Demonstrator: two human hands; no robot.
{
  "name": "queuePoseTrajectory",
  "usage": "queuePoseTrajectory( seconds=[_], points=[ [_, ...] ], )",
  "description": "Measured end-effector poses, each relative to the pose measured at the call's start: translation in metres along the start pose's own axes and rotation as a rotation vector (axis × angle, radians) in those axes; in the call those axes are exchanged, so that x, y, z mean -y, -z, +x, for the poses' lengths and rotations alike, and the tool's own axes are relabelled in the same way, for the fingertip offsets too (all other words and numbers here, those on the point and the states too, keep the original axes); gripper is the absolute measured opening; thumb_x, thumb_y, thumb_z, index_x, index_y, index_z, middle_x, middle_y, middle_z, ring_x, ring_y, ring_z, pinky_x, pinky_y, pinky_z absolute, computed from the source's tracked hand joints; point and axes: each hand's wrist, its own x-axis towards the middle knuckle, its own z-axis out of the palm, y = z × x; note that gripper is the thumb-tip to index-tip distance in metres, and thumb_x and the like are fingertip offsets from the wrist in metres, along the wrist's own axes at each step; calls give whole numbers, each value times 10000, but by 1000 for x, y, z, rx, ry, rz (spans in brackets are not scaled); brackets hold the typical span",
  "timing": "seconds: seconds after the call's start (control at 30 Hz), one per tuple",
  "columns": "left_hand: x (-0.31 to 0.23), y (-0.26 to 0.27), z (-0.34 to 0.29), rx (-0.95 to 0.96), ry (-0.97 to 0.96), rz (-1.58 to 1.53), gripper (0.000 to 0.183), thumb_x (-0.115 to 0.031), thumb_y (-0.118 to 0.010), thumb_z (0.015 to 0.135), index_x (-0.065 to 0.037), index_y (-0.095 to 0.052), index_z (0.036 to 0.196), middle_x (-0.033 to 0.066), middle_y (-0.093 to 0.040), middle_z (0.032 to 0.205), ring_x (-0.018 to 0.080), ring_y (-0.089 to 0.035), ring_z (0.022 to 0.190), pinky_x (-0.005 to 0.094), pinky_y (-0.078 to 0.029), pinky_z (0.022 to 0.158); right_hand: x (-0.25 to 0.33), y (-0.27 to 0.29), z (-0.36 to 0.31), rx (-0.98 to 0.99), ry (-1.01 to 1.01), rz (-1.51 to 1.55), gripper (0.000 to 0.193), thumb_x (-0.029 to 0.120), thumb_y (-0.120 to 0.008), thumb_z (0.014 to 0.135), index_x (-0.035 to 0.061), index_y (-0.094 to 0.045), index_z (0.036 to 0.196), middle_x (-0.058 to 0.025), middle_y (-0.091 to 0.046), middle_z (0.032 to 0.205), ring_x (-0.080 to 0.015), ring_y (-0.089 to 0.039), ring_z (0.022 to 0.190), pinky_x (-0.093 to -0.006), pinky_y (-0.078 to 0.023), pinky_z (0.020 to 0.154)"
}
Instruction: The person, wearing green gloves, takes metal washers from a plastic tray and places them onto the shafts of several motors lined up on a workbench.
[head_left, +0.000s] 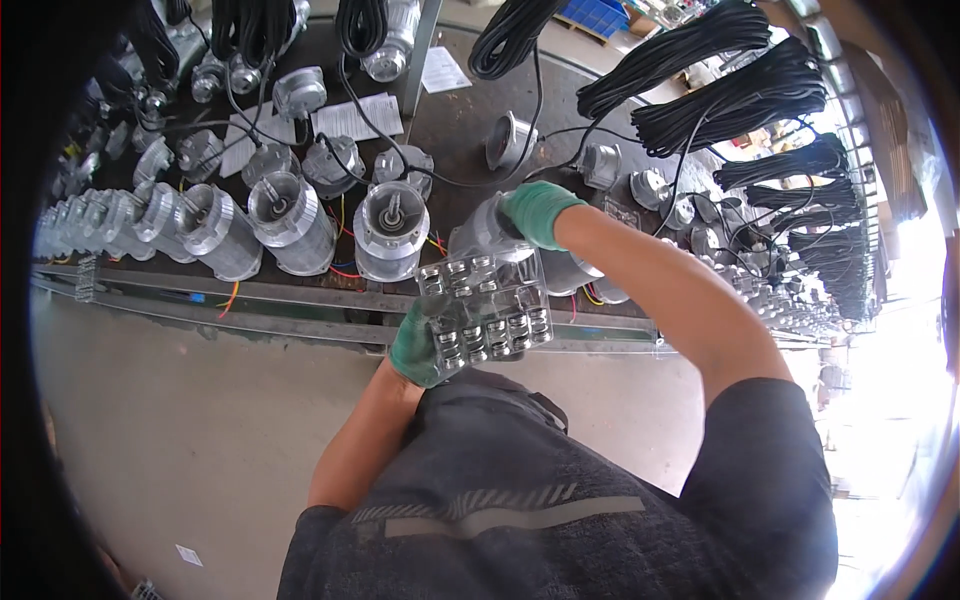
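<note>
My left hand, in a green glove, grips the near left side of a clear plastic tray. Rows of small shiny metal rings, which look like bearings, sit in the tray's pockets. My right hand, also gloved in green, is over the top of a silver motor housing just beyond the tray. Its fingers point down and are mostly hidden, so what they hold does not show. Left of that housing stands another motor housing, upright, with a shaft showing in its open top.
Several more motor housings line the bench edge. Behind them lie metal end covers joined to black cables. Coiled cable bundles hang above the bench. Paper sheets lie at the back; coloured wires stick out near the edge.
</note>
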Motion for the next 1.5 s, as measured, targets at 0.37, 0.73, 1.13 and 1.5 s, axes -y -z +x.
queuePoseTrajectory(
  seconds=[0.37,0.73,1.13,1.5],
  points=[
    [13,-34,-16,-144,-88,-40,636,-330,-690,969,-44,-527,1514,187,-645,1419,384,-647,1290,625,-531,1109,16,35,-98,-415,92,392,404,359,-700,967,108,-702,1284,-138,-680,1228,-344,-663,1195,-464,-548,1014],
    [47,-24,-17,-174,-100,129,774,-424,-727,920,-58,-485,1557,203,-577,1528,423,-584,1382,660,-496,1135,54,-4,-107,-373,400,404,562,383,-838,874,42,-649,1278,-153,-694,1165,-360,-711,1101,-474,-575,909],
    [15,-17,-68,-245,-238,215,819,-403,-701,944,0,-414,1596,234,-561,1538,403,-607,1358,561,-518,1141,71,57,-11,-464,144,1368,366,286,-739,1027,5,-727,1261,-55,-726,874,-112,-645,714,-303,-556,654],
    [-38,2,-118,-331,-182,120,731,-363,-660,952,-1,-470,1558,212,-627,1458,375,-667,1268,548,-552,1095,83,62,48,-45,-139,1597,361,337,-671,1076,18,-727,1235,-38,-687,811,-125,-637,597,-303,-532,552]
  ],
)
